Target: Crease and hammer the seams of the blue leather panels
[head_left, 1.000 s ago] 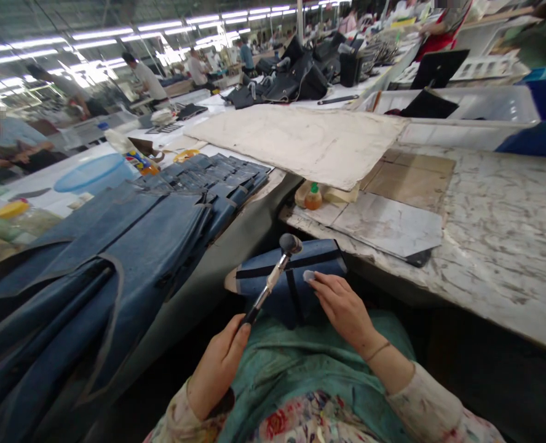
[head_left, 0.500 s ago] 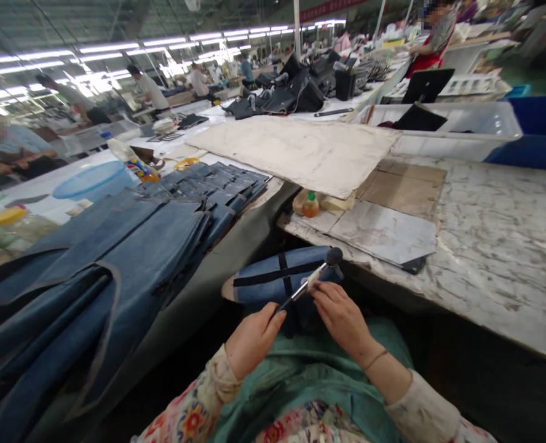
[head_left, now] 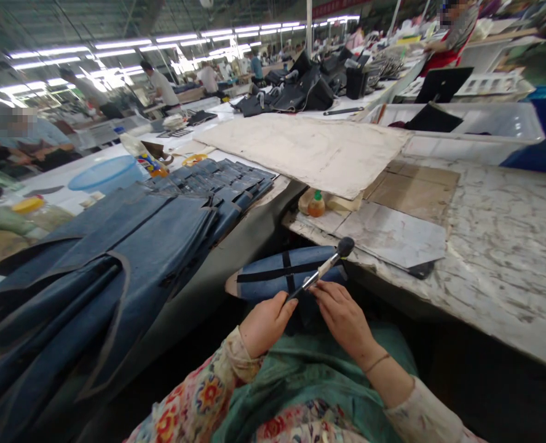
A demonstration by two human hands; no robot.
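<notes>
My left hand (head_left: 266,321) is closed around the black handle of a hammer (head_left: 310,279). It has a silver shaft, a pale wrapping partway along and a dark rounded head pointing up and away to the right. With its fingertips pinched, my right hand (head_left: 344,317) is at the shaft near the pale wrapping; what exactly lies under those fingers is hidden. Just beyond the hands, below the table edge, is a blue bag-like piece (head_left: 264,267) with crossed black straps and a tan tip at its left end. Green cloth (head_left: 300,375) covers my lap.
Stacked blue leather-like panels (head_left: 157,246) fill the left table. On the right are a marked tabletop (head_left: 503,246), a grey board (head_left: 393,237), a small orange bottle (head_left: 316,206) and a white bin (head_left: 476,147). A beige sheet (head_left: 310,147) bridges both tables. People work farther back.
The view has shifted slightly, so the surroundings sit farther right. Both hands keep their hold on the hammer, whose head has risen a little and moved right, clearer of the blue piece.
</notes>
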